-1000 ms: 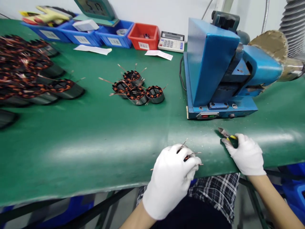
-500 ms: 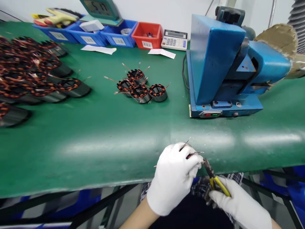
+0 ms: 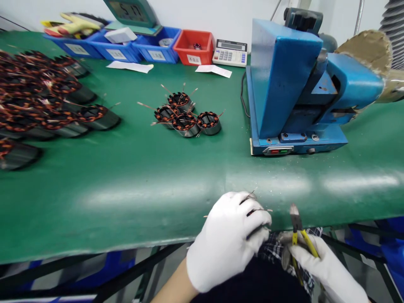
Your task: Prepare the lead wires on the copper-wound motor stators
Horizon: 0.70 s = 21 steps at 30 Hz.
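My left hand [image 3: 232, 237], in a white glove, is closed around a wound motor stator [image 3: 252, 213] at the table's front edge. Fingers cover most of this stator; thin wire ends stick out above and to the right of them. My right hand [image 3: 322, 256], gloved too, grips yellow-handled cutting pliers [image 3: 296, 221]. Their jaws point up and stand a little to the right of my left hand, apart from the wires. Farther back on the green table [image 3: 142, 168], a small group of stators [image 3: 186, 124] stands upright with loose leads.
Many more stators [image 3: 63, 120] crowd the left side. A blue machine [image 3: 284, 84] stands at the right. Along the wall are blue bins [image 3: 158, 54], a red bin [image 3: 193, 59], a calculator [image 3: 230, 52], a digital clock [image 3: 129, 12] and paper slips [image 3: 130, 66].
The pliers have moved right, away from the wire ends at my left hand. My left hand has turned slightly, and its fingers now hide more of the stator.
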Motion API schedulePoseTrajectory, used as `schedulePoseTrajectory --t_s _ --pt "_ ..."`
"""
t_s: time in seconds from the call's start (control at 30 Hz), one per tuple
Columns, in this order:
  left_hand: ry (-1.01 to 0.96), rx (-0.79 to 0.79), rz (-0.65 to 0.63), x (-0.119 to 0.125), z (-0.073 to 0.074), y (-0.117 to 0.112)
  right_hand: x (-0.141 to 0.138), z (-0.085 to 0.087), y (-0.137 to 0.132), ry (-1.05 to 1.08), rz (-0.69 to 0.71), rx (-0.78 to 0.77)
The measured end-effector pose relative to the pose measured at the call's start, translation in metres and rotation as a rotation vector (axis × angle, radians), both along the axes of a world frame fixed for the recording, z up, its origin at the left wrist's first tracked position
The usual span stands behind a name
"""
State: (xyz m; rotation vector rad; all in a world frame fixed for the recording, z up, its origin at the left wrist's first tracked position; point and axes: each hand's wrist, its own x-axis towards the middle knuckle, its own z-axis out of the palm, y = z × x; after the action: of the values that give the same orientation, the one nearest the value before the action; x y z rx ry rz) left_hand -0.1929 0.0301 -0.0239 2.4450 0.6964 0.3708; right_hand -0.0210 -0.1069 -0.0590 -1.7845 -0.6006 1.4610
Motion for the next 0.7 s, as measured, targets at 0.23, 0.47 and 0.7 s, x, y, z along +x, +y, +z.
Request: schedulePoseTrajectory --t_s 0.23,0.47,0.7 --pt "-0.019 0.053 0.191 0.011 -0.001 -0.009 -0.01 -0.019 -0.012 0.044 -0.051 -0.009" --pt "-0.09 0.031 0.136 0.016 -0.007 -0.009 -0.021 -0.014 -0.006 0.148 -0.008 -0.018" --pt "-0.077 -0.004 0.18 0.015 -0.007 -0.01 -0.019 0.016 0.004 -0.329 0.313 -0.065"
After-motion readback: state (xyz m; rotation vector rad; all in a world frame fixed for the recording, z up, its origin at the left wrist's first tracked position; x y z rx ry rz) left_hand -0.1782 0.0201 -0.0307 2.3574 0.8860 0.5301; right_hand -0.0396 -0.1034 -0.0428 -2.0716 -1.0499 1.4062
